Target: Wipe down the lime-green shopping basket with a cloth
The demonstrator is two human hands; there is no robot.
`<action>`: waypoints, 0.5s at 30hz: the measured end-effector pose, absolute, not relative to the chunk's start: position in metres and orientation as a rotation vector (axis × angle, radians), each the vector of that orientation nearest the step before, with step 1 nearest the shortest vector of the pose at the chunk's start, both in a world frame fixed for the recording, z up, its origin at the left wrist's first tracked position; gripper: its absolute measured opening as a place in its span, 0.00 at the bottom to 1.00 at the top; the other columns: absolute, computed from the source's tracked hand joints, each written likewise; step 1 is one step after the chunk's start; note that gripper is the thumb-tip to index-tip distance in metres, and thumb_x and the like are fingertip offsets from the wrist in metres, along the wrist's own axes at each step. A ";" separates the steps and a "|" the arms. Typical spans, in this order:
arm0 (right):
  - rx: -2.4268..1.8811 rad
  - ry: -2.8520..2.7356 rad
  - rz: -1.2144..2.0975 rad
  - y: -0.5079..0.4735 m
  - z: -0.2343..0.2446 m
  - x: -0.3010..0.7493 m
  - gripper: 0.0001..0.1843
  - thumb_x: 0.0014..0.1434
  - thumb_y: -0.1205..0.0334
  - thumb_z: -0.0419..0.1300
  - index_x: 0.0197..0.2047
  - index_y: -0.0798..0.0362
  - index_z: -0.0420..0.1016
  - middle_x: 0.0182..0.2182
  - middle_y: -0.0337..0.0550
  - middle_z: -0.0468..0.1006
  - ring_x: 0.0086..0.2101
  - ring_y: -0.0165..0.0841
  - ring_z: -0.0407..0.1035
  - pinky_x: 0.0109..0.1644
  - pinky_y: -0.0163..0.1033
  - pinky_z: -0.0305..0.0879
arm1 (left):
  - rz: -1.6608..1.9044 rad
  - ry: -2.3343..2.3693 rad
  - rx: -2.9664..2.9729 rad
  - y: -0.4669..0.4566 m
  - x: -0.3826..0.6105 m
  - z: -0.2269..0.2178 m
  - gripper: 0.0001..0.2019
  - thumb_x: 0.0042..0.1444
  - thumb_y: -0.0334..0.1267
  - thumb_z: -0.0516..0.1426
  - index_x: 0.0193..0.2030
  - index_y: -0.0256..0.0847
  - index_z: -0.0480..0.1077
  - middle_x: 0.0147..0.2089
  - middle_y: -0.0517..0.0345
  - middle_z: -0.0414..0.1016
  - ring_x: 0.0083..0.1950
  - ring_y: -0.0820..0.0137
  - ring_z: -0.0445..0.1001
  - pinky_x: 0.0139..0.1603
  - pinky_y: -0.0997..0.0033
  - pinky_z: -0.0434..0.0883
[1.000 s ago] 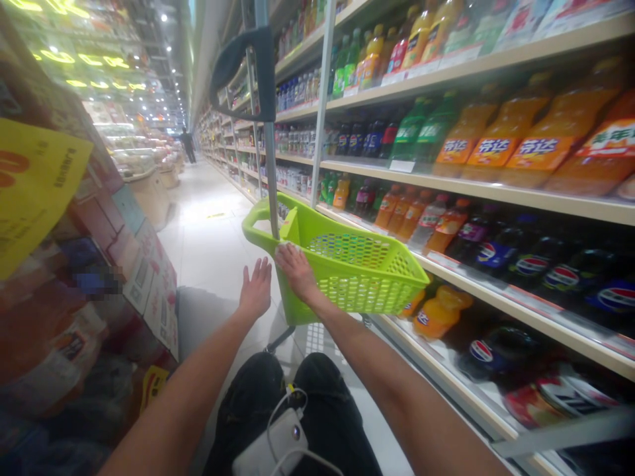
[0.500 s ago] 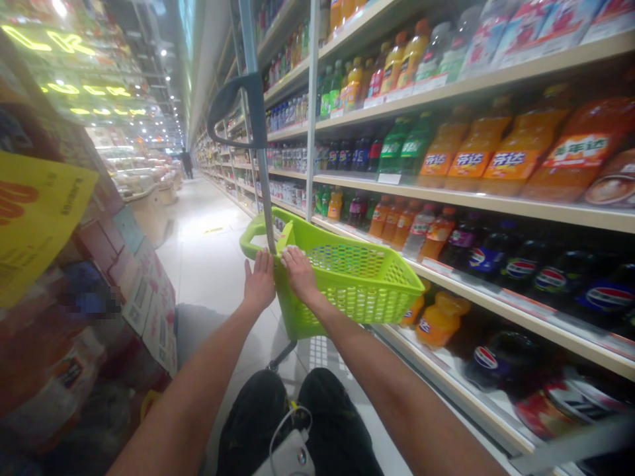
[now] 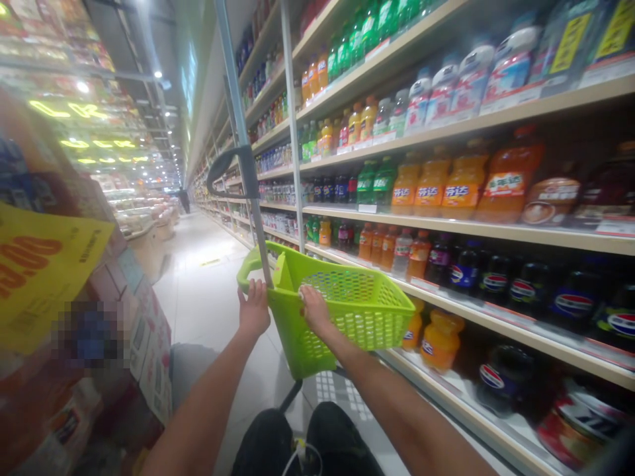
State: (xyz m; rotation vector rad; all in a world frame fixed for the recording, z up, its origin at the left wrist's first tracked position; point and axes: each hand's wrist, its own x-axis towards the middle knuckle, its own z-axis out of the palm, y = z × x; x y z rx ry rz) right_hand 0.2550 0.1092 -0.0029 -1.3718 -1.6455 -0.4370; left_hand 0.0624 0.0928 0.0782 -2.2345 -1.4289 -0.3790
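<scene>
A lime-green shopping basket (image 3: 347, 324) with perforated sides sits on a wheeled frame in front of my knees, a grey pole rising at its left end. My left hand (image 3: 254, 309) grips the near rim beside the pole, fingertips over the edge and thumb apart. Further right along that rim, my right hand (image 3: 317, 312) is closed on a small white wipe (image 3: 301, 291), mostly hidden by the fingers, and presses it against the edge. A dark looped handle (image 3: 231, 173) is fixed to the pole above the basket. The basket's visible inside holds nothing I can make out.
Drink shelves (image 3: 471, 228) run along the right, full of bottles, close to the basket. Stacked boxes and a yellow price sign (image 3: 49, 277) stand at left. The tiled aisle (image 3: 196, 264) stretches ahead, with a distant person (image 3: 184, 200).
My right hand has slid right along the rim with the wipe, away from the pole. My left hand's fingers, stretched flat before, now bend over the rim. The view has tilted up slightly.
</scene>
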 end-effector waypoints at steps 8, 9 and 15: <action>-1.200 -1.742 -0.448 0.100 0.022 0.181 0.25 0.55 0.77 0.45 0.55 0.57 0.65 0.53 0.52 0.68 0.56 0.38 0.59 0.58 0.48 0.58 | -0.386 -1.402 -2.202 0.068 0.049 0.076 0.32 0.49 0.30 0.45 0.64 0.30 0.49 0.67 0.44 0.48 0.68 0.56 0.42 0.63 0.41 0.44; -1.176 -1.767 -0.458 0.097 0.023 0.180 0.25 0.55 0.76 0.45 0.55 0.57 0.65 0.54 0.52 0.68 0.56 0.37 0.59 0.58 0.48 0.58 | -0.374 -1.401 -2.202 0.065 0.046 0.077 0.32 0.49 0.30 0.45 0.64 0.30 0.49 0.67 0.44 0.48 0.68 0.56 0.43 0.63 0.41 0.44; -1.170 -1.755 -0.412 0.073 -0.003 0.228 0.30 0.50 0.78 0.47 0.57 0.55 0.62 0.55 0.51 0.66 0.57 0.36 0.56 0.60 0.50 0.55 | -0.306 -1.399 -2.229 0.044 0.035 0.085 0.32 0.49 0.29 0.45 0.64 0.31 0.49 0.67 0.46 0.49 0.68 0.58 0.44 0.63 0.45 0.46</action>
